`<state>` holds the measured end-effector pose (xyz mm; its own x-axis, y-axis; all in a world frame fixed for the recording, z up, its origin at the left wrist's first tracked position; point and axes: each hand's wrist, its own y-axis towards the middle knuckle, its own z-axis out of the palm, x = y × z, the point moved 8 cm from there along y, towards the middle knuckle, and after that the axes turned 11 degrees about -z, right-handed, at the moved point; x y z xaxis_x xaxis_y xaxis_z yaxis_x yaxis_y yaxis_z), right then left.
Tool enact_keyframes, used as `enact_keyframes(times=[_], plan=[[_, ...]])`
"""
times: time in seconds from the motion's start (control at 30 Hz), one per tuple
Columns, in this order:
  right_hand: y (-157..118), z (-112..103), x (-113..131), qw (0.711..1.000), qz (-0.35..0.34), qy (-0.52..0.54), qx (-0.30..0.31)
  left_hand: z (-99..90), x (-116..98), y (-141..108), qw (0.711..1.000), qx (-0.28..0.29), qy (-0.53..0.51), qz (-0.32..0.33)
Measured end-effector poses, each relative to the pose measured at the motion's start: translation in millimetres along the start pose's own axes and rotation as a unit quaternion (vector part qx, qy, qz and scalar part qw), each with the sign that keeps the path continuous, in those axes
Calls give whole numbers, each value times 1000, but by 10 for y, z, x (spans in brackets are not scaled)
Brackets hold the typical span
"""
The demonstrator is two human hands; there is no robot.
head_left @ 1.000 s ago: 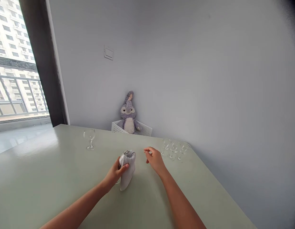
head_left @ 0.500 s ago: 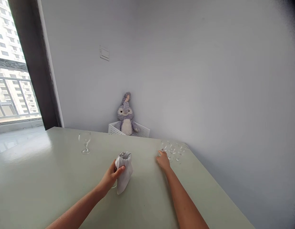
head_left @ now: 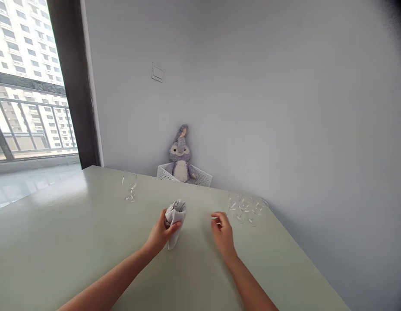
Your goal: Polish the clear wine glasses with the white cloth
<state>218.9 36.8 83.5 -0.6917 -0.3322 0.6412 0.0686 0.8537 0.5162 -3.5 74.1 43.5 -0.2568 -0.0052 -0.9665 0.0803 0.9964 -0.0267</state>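
Observation:
My left hand [head_left: 164,231] is closed around a light grey cloth [head_left: 177,216], bunched and rolled at the top and hanging down below the thumb. A shiny bit of a stemmed glass [head_left: 167,223] shows between the fingers and the cloth; the rest of it is hidden. My right hand [head_left: 223,233] hovers over the table with its fingers curved and apart, nothing in them. Just beyond it, several clear stemmed glasses [head_left: 244,206] stand close together at the table's back right. Another stemmed glass [head_left: 130,188] stands alone at the back left.
The pale green table [head_left: 122,250] reaches to the walls. Behind its far edge, a purple plush rabbit [head_left: 180,162] sits in a white perforated basket [head_left: 202,176]. A window with a railing [head_left: 32,125] is at the left.
My right hand has drawn back from the group of glasses, toward me. My left hand still grips the cloth, held a little higher. The view has turned slightly left.

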Motion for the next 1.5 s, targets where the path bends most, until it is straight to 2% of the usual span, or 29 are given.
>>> enact_keyframes(times=[0.1,0.13,0.2,0.3,0.37,0.43,0.57,0.67,0.73,0.77,0.87,0.93,0.97,1.0,1.07,1.1,1.13,1.17,1.23,1.27,1.3,1.37,1.4,1.47,1.5], plan=[[-99,258,808,977,-177,71,97,25,-85,-100,1000,0,19,9],[-115,317,969,969,-207,67,114,41,-126,-136,999,6,36,24],[-101,401,1099,966,-215,57,132,65,-206,-198,993,12,90,72],[-82,555,979,964,-135,118,197,71,-283,-253,968,-4,191,164],[-134,681,852,942,-56,209,257,81,-291,-265,946,-9,247,211],[-188,771,754,913,18,298,279,102,-299,-275,924,-5,292,247],[-229,915,586,862,153,418,244,168,-379,-314,865,0,416,280],[-273,988,474,803,277,491,194,168,-481,-333,803,-43,532,265],[-274,947,488,783,300,517,175,151,-566,-355,784,-61,559,263],[-255,896,544,788,275,518,187,143,-604,-365,789,-54,552,265],[-220,660,805,840,127,445,283,90,-677,-366,845,21,477,240],[-244,486,921,866,57,365,336,65,-718,-379,891,116,391,202],[-259,408,963,872,37,336,354,79,-736,-406,904,181,344,180],[-276,343,1006,872,21,320,371,112,-752,-454,905,255,301,157],[-295,246,1088,867,-6,312,388,196,-784,-592,879,389,250,116],[-291,215,1114,868,-12,315,384,223,-807,-645,865,420,252,106],[-272,192,1122,872,-10,321,369,225,-848,-653,865,407,272,112],[-241,175,1112,879,-2,332,343,201,-920,-625,875,351,304,136],[-172,155,1057,886,35,374,272,97,-1140,-595,884,167,377,221],[-146,152,1023,883,59,403,235,55,-1246,-632,870,83,408,264],[-131,151,1000,875,78,431,204,44,-1324,-691,850,29,433,299],[-131,147,1008,865,93,457,184,76,-1390,-801,820,14,460,340],[-140,130,1037,870,86,445,192,71,-1403,-829,822,23,458,338],[-165,50,1134,892,50,386,229,3,-1415,-824,857,51,420,293],[-179,-6,1198,900,27,356,252,-21,-1400,-809,882,88,387,254]])
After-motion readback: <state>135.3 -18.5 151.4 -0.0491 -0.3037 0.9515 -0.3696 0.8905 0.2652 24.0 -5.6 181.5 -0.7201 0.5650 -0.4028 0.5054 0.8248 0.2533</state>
